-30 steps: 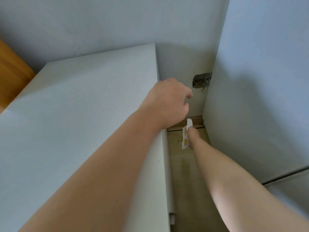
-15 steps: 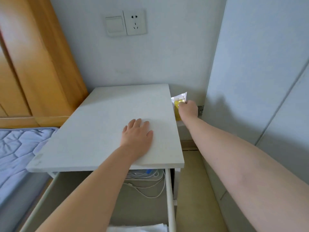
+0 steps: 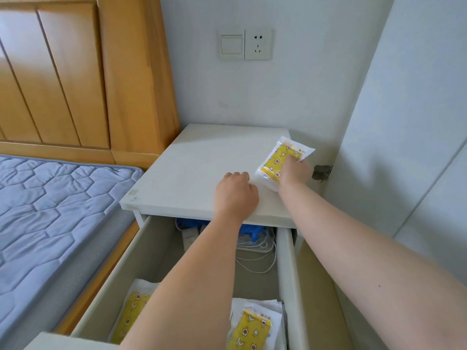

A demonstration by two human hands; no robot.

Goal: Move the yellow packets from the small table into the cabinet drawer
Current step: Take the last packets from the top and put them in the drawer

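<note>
While the right hand (image 3: pixel 294 173) grips a white-edged yellow plastic packet (image 3: pixel 276 160) with star prints centre-right, the left hand (image 3: pixel 236 195) rests fisted, empty, on the white tabletop (image 3: pixel 192 168).

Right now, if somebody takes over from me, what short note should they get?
Left hand: fingers curled, holds nothing, rests on the small table near its front edge.
Right hand: grips the held packet, yellow, over the table's right rear corner.
Done: the drawer is open; the front-left packet, partly hidden by the left forearm, and the front-right packet lie in it.
Left: lower the held packet into the drawer; no other packet shows on the table.
</note>
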